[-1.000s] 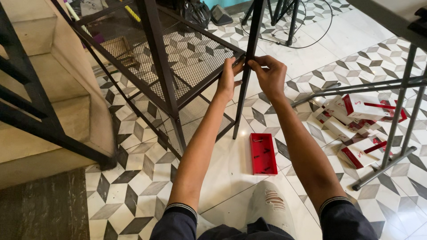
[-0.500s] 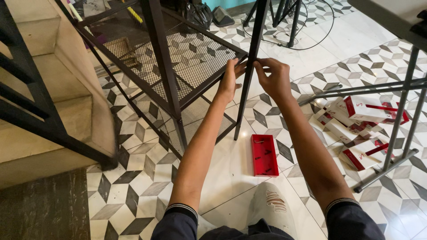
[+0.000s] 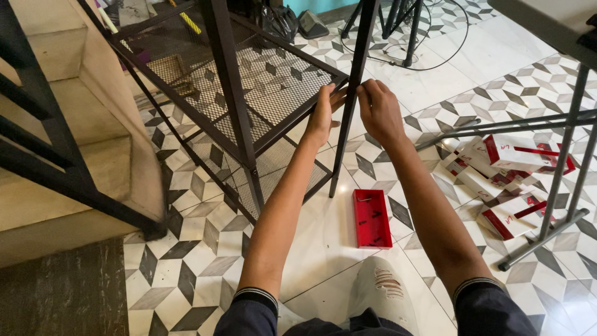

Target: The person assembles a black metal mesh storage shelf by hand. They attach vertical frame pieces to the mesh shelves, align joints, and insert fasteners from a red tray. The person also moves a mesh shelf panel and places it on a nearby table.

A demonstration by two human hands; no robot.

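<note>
Both arms stretch forward; left hand (image 3: pixel 323 115) and right hand (image 3: pixel 378 111) meet at upper centre, fingers curled and pinching.

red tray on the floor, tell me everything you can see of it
The red tray is a small, shallow, oblong box with low raised walls, plastic or painted metal by its look. It lies flat and open on the patterned tile floor, lengthwise away from the person, just beyond a knee and beside the foot of the dark metal rack leg. A few small dark fasteners lie inside. Neither hand touches it.

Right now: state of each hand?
Left hand: closed, gripping the mesh shelf corner.
Right hand: fingers pinched at the upright post; anything held is hidden.
</note>
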